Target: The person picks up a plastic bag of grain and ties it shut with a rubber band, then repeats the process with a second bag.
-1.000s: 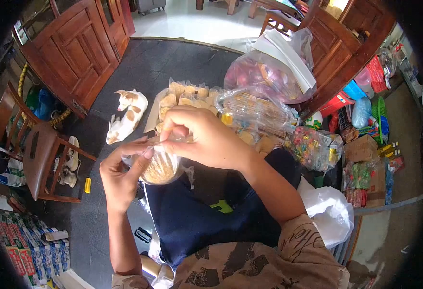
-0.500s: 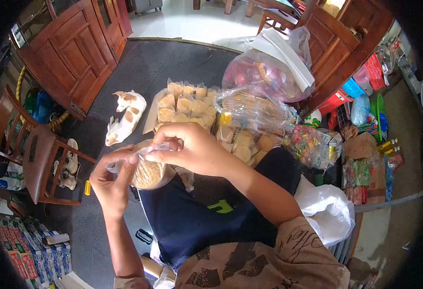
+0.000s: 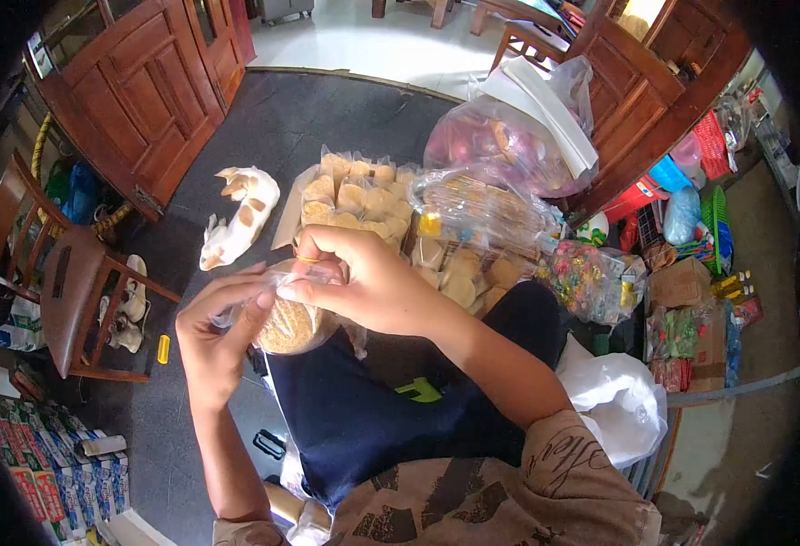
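A clear plastic bag with a round tan crumbly filling (image 3: 289, 329) is held between both hands, above the lap. My left hand (image 3: 222, 332) pinches the bag's gathered neck from the left side. On the other side, my right hand (image 3: 354, 278) has its thumb and fingers closed at the bag's top, with a thin yellowish loop, perhaps a rubber band, around a finger. Just beyond the hands stand rows of similar filled bags (image 3: 364, 196). More bags with pale round pieces (image 3: 459, 278) lie to the right of them.
A white and brown dog (image 3: 250, 214) lies on the dark floor. A chair (image 3: 77, 296) stands left. Large plastic bags (image 3: 496, 146), a bag of colourful packets (image 3: 591, 278) and a white sack (image 3: 614, 400) are at the right. Boxes (image 3: 63, 464) sit lower left.
The yellowish loop now shows at my right fingers by the bag's neck. Both hands still hold the bag and have moved little. The camera view has shifted slightly.
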A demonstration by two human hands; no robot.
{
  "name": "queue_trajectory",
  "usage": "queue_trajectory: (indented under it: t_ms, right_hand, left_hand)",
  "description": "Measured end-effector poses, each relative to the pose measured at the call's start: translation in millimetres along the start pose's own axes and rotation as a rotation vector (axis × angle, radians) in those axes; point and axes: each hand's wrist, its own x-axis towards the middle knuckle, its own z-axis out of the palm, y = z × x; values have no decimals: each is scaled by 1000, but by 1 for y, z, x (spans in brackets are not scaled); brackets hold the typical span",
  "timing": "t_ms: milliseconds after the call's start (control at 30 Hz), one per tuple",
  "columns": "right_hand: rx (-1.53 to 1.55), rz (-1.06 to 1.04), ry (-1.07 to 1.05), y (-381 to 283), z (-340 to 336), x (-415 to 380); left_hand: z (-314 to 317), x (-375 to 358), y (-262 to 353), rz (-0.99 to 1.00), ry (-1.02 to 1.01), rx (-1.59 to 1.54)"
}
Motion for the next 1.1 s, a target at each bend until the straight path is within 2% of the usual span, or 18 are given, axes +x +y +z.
queue_trajectory:
  t_ms: [67,367,467,667,1100]
  right_hand:
    - [-30,59,-32,-3,-3,-1]
    - [-25,-6,1,8,1,-7]
    - [-63,66,-12,1,-1,-7]
    - [-90,64,36,-1,-1,-8]
    - [-26,18,49,-2,4,-5]
  left_hand:
    - [4,1,4,4,18,6]
    - [9,-2,4,14,44,40]
    - [9,-3,4,11,36,35]
    - [8,-3,0,-1,53,41]
    - [-1,2,9,-22,-44,29]
